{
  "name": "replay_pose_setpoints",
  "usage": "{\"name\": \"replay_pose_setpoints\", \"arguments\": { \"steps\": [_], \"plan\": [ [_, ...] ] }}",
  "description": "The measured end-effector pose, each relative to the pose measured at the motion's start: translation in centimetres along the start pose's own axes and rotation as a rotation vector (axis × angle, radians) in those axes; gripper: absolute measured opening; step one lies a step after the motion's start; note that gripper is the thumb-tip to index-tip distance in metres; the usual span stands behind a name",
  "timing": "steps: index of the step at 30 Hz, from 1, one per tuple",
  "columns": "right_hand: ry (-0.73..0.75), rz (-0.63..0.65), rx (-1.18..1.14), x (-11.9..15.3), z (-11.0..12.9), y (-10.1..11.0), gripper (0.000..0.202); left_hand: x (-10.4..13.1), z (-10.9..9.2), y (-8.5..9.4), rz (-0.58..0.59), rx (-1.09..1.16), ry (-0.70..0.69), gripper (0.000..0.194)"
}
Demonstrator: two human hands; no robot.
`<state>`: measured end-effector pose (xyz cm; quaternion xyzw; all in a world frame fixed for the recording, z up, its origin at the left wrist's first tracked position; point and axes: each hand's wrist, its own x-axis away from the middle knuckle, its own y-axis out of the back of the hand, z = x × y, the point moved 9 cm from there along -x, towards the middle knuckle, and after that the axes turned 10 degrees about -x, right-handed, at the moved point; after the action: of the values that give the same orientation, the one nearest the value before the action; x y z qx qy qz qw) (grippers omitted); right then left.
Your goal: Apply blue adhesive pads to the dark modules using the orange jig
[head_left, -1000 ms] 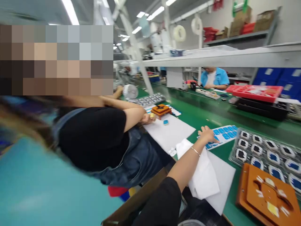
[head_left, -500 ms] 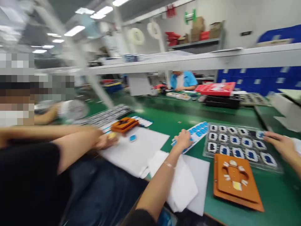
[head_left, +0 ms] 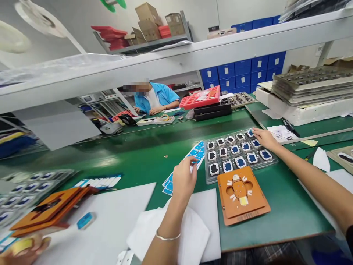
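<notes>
My left hand (head_left: 185, 177) is closed in a pinch over the sheet of blue stickers (head_left: 199, 148). What sits between its fingertips is too small to make out. At the far right corner of the clear plastic tray (head_left: 211, 179), the fingertips of my right hand (head_left: 265, 139) close on a white-framed part with a blue face (head_left: 250, 133). Several similar parts fill the tray's pockets, some with black faces and some with blue. In front of the tray lies an orange fixture (head_left: 242, 211) with a shaped recess and small white and yellow pads.
A white cloth (head_left: 193, 228) lies on a white foam sheet (head_left: 213, 217) near my left forearm. At left, another person's hand (head_left: 26, 248) holds something yellow beside a second orange fixture (head_left: 46, 213). A shelf beam (head_left: 165, 60) crosses above; a person in blue (head_left: 162, 97) sits beyond.
My view has swung to the right and steadied. My right hand stays at the tray's far right corner, and my left hand remains over the sticker sheet, its fingers now in a clear pinch.
</notes>
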<state>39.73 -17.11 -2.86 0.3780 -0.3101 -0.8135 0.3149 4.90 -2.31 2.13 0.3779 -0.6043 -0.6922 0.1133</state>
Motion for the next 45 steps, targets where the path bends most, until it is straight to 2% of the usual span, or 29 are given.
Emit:
{"name": "replay_pose_setpoints", "arguments": {
  "steps": [2,4,6,9,13,16,20,23,28,33,37,40,42,45],
  "plan": [
    [0.012,0.078,0.055,0.0,0.1,-1.1,0.036,1.0,-2.6,2.6,-0.223,0.209,-0.228,0.011],
    [0.013,0.141,0.105,0.2,0.2,-1.9,0.038,3.2,-5.4,5.1,-0.401,0.464,-0.539,0.011],
    [0.024,0.199,0.145,0.5,0.4,-2.3,0.042,5.0,-7.6,6.1,-0.425,0.622,-0.751,0.015],
    [0.031,0.266,0.200,0.9,0.8,-2.2,0.042,6.1,-9.7,6.2,-0.354,0.719,-0.852,0.019],
    [-0.027,0.281,0.273,1.3,1.5,-1.1,0.037,6.7,-11.3,5.6,-0.235,0.768,-0.932,0.023],
    [-0.046,0.231,0.291,1.6,2.6,-0.5,0.039,7.1,-12.0,5.3,-0.154,0.737,-0.970,0.024],
    [0.010,0.238,0.237,1.9,4.6,-1.3,0.044,7.4,-12.2,5.1,-0.103,0.678,-0.973,0.023],
    [0.022,0.291,0.183,1.7,5.2,-2.3,0.044,7.4,-12.2,5.1,-0.115,0.642,-0.970,0.028],
    [0.004,0.296,0.104,0.0,5.8,-3.1,0.038,7.7,-12.4,5.3,-0.169,0.603,-1.012,0.017],
    [-0.053,0.212,-0.014,-2.0,5.9,-3.2,0.024,7.7,-12.4,4.9,-0.178,0.576,-0.984,0.022],
    [-0.078,0.134,-0.169,-2.4,6.4,-2.0,0.025,7.5,-12.2,4.7,-0.225,0.574,-0.938,0.025],
    [-0.050,0.102,-0.305,-0.7,8.3,-0.1,0.033,7.5,-12.2,4.5,-0.234,0.566,-0.916,0.026],
    [-0.041,0.125,-0.445,1.7,10.0,1.1,0.039,7.5,-12.2,4.3,-0.223,0.563,-0.912,0.026],
    [-0.158,0.316,-0.906,6.6,12.5,1.1,0.036,7.4,-12.1,4.1,-0.213,0.556,-0.902,0.027]
  ]
}}
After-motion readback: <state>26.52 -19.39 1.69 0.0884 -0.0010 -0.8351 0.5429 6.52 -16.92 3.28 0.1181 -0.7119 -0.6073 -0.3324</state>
